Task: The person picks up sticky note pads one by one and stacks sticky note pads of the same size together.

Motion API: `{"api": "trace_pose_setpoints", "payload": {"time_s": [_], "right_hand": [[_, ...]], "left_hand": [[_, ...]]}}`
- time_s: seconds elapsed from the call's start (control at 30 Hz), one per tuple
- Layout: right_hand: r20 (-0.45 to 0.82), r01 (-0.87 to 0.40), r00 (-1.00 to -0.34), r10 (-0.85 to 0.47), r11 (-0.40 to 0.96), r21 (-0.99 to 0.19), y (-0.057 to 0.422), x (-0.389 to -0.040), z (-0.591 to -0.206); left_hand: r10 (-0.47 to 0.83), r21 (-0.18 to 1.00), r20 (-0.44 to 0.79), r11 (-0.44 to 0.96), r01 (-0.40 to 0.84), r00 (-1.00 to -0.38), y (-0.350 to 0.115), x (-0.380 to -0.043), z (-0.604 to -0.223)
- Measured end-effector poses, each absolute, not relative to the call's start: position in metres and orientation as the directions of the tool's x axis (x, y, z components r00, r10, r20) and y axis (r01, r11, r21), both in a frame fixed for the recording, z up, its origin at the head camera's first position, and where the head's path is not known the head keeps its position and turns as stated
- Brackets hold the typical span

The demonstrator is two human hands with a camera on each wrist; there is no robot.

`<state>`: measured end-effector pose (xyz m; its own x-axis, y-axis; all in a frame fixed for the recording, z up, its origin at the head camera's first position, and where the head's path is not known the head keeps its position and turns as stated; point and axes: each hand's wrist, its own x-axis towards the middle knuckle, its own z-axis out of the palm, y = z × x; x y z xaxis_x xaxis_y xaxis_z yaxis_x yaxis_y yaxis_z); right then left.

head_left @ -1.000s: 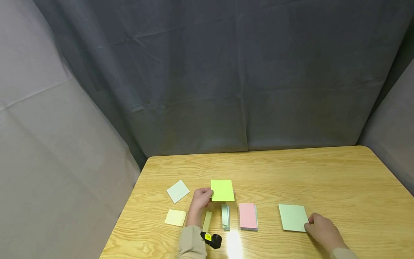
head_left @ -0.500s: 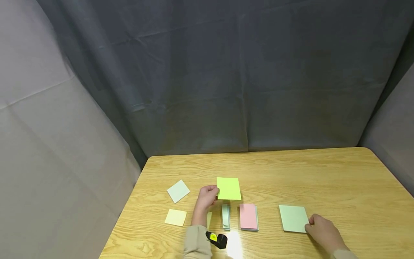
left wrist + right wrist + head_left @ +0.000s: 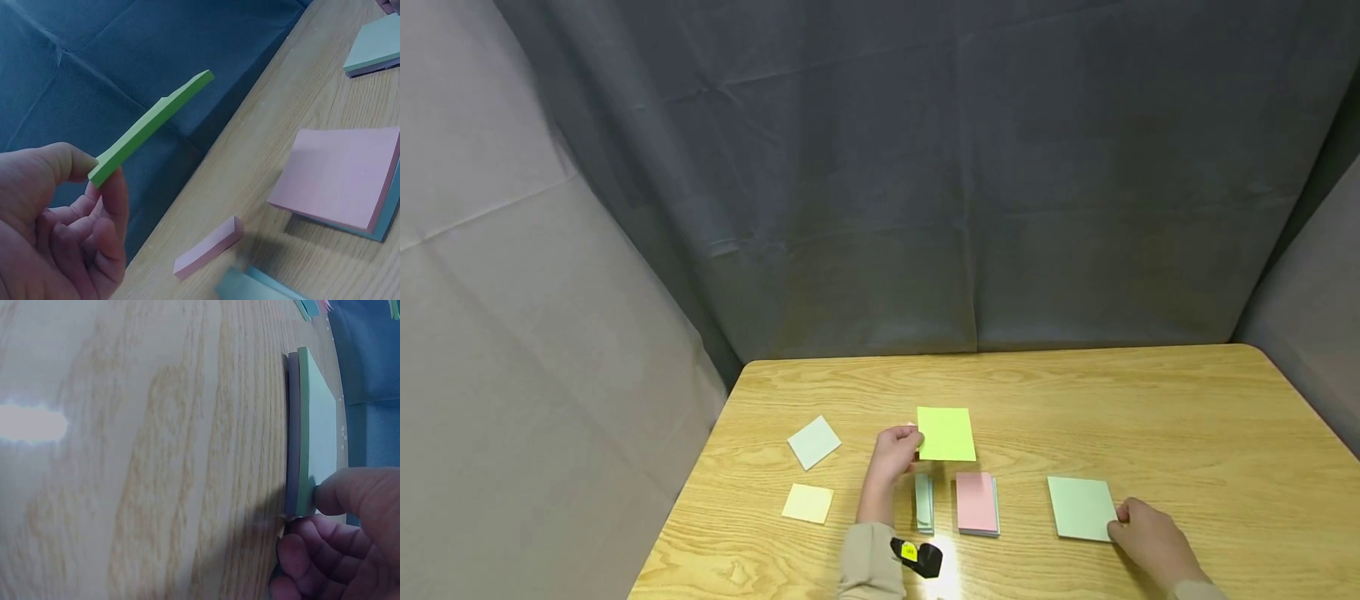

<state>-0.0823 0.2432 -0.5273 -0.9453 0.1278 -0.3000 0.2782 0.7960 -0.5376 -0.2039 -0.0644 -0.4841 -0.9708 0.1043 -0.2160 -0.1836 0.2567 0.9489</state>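
My left hand [image 3: 895, 454] pinches a yellow-green sticky note pad [image 3: 947, 435] by its left edge and holds it up over the table. In the left wrist view this pad [image 3: 150, 131] is seen edge-on between thumb and fingers. My right hand [image 3: 1150, 537] grips the near right corner of a light green sticky note pad [image 3: 1081, 508]. The right wrist view shows the thumb on its top face, the fingers curled at the edge, and a purple pad [image 3: 292, 437] stacked beneath. Between the hands lies a pink sticky note pad [image 3: 975, 502] on a bluish one [image 3: 390, 206].
Narrow light green and blue strip pads [image 3: 922, 500] lie left of the pink pad, with a small pink strip pad [image 3: 209, 247] near them. Further left are a whitish pad [image 3: 814, 442] and a pale yellow pad [image 3: 808, 503]. A dark curtain [image 3: 850, 208] hangs behind the table.
My left hand has carried the yellow-green pad to the right and slightly away from me. Its forearm now hides the narrow yellow strip pad. The right hand keeps its place.
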Motion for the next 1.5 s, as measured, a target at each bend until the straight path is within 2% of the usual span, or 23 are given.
{"api": "trace_pose_setpoints", "payload": {"time_s": [1.07, 1.5], "right_hand": [[-0.288, 0.267, -0.95, 0.125, 0.803, -0.533, 0.246, -0.081, -0.529], [-0.295, 0.274, -0.947, 0.126, 0.794, -0.542, 0.243, -0.078, -0.524]], "left_hand": [[0.173, 0.959, -0.203, 0.232, -0.161, -0.964, -0.016, -0.193, -0.479], [0.171, 0.953, -0.236, 0.233, -0.194, -0.957, -0.004, -0.19, -0.479]]}}
